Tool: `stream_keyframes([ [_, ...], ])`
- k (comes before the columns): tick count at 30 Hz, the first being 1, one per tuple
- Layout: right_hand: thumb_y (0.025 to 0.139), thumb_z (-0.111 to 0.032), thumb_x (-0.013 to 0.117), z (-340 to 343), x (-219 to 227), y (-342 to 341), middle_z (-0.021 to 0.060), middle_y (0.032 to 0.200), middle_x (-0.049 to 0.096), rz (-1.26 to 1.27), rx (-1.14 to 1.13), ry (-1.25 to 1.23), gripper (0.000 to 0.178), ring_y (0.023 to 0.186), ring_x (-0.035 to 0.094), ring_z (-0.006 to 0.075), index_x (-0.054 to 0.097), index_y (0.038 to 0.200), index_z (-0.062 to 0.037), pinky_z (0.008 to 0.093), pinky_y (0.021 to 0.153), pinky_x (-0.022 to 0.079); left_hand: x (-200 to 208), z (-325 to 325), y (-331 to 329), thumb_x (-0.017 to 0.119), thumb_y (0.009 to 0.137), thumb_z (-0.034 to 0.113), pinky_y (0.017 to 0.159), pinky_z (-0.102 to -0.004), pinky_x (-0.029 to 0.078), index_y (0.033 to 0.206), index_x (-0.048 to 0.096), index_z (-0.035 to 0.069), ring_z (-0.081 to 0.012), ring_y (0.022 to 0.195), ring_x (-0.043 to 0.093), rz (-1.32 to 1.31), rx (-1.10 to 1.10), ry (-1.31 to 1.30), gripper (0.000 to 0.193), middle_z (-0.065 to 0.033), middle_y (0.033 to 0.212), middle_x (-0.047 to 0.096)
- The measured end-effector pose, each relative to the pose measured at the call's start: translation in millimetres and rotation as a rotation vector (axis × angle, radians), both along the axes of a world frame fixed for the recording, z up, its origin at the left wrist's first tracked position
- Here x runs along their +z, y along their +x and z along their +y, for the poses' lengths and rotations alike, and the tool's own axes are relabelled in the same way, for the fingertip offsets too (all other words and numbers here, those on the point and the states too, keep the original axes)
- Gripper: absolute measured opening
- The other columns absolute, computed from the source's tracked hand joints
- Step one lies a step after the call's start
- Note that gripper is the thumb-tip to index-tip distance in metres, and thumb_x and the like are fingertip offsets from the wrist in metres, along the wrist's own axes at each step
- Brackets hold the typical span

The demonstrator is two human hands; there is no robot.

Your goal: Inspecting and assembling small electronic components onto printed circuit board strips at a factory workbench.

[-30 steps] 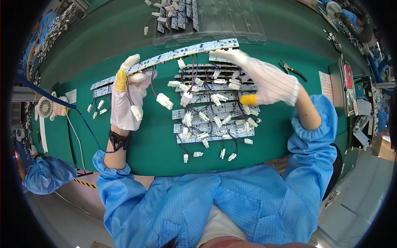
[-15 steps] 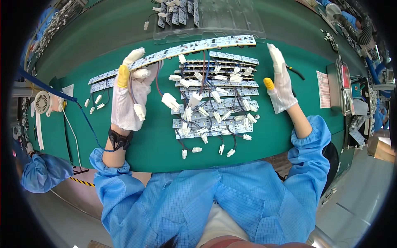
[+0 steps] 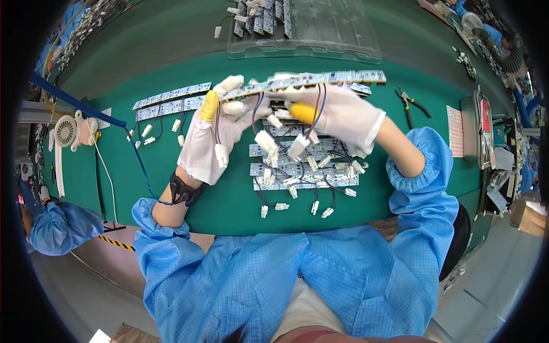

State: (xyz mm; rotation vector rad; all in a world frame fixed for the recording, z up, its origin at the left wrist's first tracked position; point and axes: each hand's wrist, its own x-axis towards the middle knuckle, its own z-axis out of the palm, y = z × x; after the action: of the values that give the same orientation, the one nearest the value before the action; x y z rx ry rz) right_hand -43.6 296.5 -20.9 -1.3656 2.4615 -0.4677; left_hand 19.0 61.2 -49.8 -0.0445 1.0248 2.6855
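Head camera: from where I stand, the left hand (image 3: 213, 134) has the strip (image 3: 354, 76) pinched between thumb and fingers, in the upper middle of the frame, above the green mat (image 3: 217, 208). The right hand (image 3: 346, 117) is at the strip's middle, fingers blurred and partly behind it, so I cannot tell whether it grips. Wires (image 3: 319, 108) and white connectors (image 3: 298, 147) hang below, in front of the rows (image 3: 340, 181) of strips at the centre. To handle it well, I'd support so long a piece at two well-parted places, by its edges, so it doesn't bow, keep fingertips off the small parts on its face, and leave the dangling connectors enough height not to snag. The pair (image 3: 174, 106) of strips at the left lies apart from that tangle.
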Motion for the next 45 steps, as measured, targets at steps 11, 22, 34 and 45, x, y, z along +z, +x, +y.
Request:
stream_keyframes([
  [11,0.072,-0.023,0.067,-5.1,12.3,12.1,0.0106,0.12,0.057,0.475,-0.052,-0.297,0.046,0.118,0.048,0.0331,0.058,0.115,-0.0095,0.0525,0.104,0.03,0.4,-35.2,-15.3,0.05,0.093,0.041,0.093,-0.0383,0.047,0.129,0.045,0.003,-0.0302,0.108,0.057,0.037,0.116,-0.122,0.052,-0.0153,0.108,0.062],
  [22,0.078,-0.062,0.059,44.9,1.7,37.5,0.0155,0.079,0.062,-0.692,-0.458,-1.183,0.097,0.034,0.048,0.0111,0.027,0.134,0.0099,0.017,0.031,0.032,3.7,-16.1,2.0,0.053,0.092,0.037,0.092,-0.0333,0.042,0.123,0.05,0.003,-0.0197,0.097,0.061,0.216,0.02,-0.19,0.046,-0.0094,0.092,0.067],
  [34,0.061,-0.062,0.076,57.4,-13.9,37.1,0.0098,0.106,0.058,-0.632,-0.74,-1.123,0.095,0.075,0.06,0.009,0.048,0.119,0.0067,0.018,0.063,0.049,3.6,-18.8,3.1,0.067,0.084,0.021,0.084,-0.0239,0.045,0.13,0.047,0.003,-0.0097,0.089,0.061,0.501,0.008,-0.793,0.053,-0.0073,0.103,0.067],
  [45,0.065,-0.061,0.074,57.1,-3.1,43.9,0.0078,0.103,0.057,-0.773,-0.696,-1.079,0.092,0.073,0.058,0.0083,0.046,0.12,0.0071,0.0182,0.063,0.048,3.9,-21.2,2.3,0.072,0.076,0.028,0.076,-0.0255,0.048,0.12,0.059,0.009,-0.0118,0.074,0.059,0.602,0.139,-1.032,0.049,-0.0044,0.087,0.067],
])
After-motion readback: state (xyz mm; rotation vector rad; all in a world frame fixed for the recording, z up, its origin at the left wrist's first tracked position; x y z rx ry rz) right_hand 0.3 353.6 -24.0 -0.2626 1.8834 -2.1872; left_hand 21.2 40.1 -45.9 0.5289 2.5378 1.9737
